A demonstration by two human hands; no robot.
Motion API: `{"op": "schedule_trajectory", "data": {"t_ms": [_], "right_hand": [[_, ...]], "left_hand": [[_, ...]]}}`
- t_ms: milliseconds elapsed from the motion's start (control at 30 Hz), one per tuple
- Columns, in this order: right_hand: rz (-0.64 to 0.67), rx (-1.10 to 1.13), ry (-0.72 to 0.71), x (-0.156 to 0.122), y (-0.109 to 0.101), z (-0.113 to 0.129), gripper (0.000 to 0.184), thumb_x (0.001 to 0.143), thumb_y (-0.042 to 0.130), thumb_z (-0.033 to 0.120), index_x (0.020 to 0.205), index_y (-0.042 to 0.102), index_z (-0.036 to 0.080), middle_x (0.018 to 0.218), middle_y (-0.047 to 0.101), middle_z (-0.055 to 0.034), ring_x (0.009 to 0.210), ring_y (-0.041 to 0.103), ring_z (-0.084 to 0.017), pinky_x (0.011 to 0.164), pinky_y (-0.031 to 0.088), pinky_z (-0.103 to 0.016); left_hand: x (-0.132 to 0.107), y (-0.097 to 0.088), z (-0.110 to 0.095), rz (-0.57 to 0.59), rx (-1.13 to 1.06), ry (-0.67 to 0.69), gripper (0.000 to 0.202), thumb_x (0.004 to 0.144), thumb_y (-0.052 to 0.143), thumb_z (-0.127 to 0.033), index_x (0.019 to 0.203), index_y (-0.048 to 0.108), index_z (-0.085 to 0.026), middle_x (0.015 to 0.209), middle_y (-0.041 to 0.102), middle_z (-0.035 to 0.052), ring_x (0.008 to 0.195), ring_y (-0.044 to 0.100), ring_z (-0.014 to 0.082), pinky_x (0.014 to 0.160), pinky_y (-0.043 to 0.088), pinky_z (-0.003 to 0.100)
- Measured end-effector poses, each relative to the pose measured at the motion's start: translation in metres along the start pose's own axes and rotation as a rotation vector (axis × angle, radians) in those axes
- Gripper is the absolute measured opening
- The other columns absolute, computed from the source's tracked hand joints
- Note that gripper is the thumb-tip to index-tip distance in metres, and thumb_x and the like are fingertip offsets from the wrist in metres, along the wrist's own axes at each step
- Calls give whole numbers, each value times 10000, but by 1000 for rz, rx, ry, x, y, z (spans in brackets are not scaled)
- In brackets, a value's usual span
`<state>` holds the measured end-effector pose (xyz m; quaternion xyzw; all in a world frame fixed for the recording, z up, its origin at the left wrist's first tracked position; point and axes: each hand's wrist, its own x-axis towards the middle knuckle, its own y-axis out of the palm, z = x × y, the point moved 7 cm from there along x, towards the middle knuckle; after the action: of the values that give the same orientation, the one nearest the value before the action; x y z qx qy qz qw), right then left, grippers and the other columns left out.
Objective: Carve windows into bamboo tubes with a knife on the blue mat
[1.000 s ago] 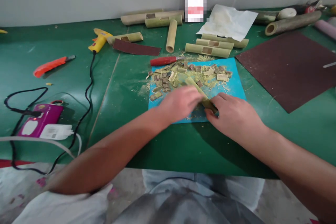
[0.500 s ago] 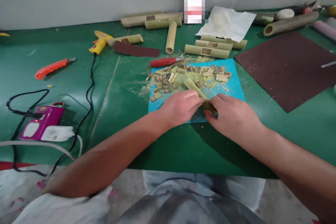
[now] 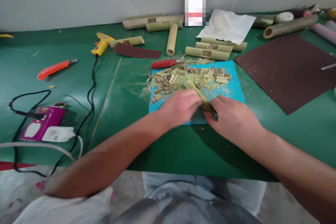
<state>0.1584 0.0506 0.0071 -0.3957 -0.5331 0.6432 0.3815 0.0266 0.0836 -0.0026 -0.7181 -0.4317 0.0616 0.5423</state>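
Observation:
A short green bamboo tube (image 3: 195,91) lies slanted on a blue mat (image 3: 233,85) in the middle of the green table. My right hand (image 3: 233,119) is closed round its near end. My left hand (image 3: 178,108), a little blurred, is curled against the tube's middle; what it pinches is hidden. Several small cut bamboo chips and yellowish shavings (image 3: 181,77) cover the far half of the mat.
A red-handled knife (image 3: 164,63) lies just beyond the mat. Several bamboo tubes (image 3: 207,52), a dark sandpaper sheet (image 3: 291,66), a sandpaper strip (image 3: 138,51), white paper (image 3: 227,24), a yellow glue gun (image 3: 101,43), an orange cutter (image 3: 54,68) and a purple power strip (image 3: 42,126) surround it.
My left hand has shifted slightly back and forth along the tube, while my right hand has kept its hold on the tube's near end. The view has drifted a little.

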Motion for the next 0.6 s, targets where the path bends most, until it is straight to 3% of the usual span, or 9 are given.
{"op": "schedule_trajectory", "data": {"t_ms": [67,200,333,467,500,600], "right_hand": [[-19,0,-9,0,0,0,160,915,566,242,898,689,141,893,700,-101,764,623,-204,606,334,-319],[-32,-2,11,0,0,-2,177,921,564,269,890,684,143,895,694,-101,749,616,-201,588,316,-318],[-3,-3,5,0,2,-1,167,921,568,248,898,689,135,892,692,-109,766,619,-205,598,317,-316],[-15,-11,21,0,1,-3,200,936,552,281,902,684,135,899,688,-106,744,603,-200,581,290,-320],[-17,-10,16,0,1,-3,196,933,553,278,897,683,136,892,687,-105,736,597,-198,580,287,-320],[-29,-7,1,0,1,-2,191,925,546,260,875,685,139,867,688,-104,719,587,-193,586,292,-321]], "left_hand": [[0,4,-4,61,-19,48,318,1054,444,-260,907,710,-169,865,707,55,817,659,159,734,528,268],[-1,-12,8,-139,71,-100,244,1018,504,-236,926,716,-154,889,710,64,831,659,173,761,539,297],[-3,4,-4,81,25,73,351,1067,424,-278,932,727,-165,844,691,53,790,653,156,712,520,262],[-4,-13,13,-171,105,-96,246,1026,510,-238,961,727,-142,880,709,68,826,662,175,758,536,294],[-4,-12,12,-163,96,-74,254,1030,502,-243,967,726,-142,879,707,68,819,660,173,752,536,293],[-4,1,1,14,52,58,321,1062,442,-285,967,726,-169,876,705,57,806,659,162,724,531,275]]}}
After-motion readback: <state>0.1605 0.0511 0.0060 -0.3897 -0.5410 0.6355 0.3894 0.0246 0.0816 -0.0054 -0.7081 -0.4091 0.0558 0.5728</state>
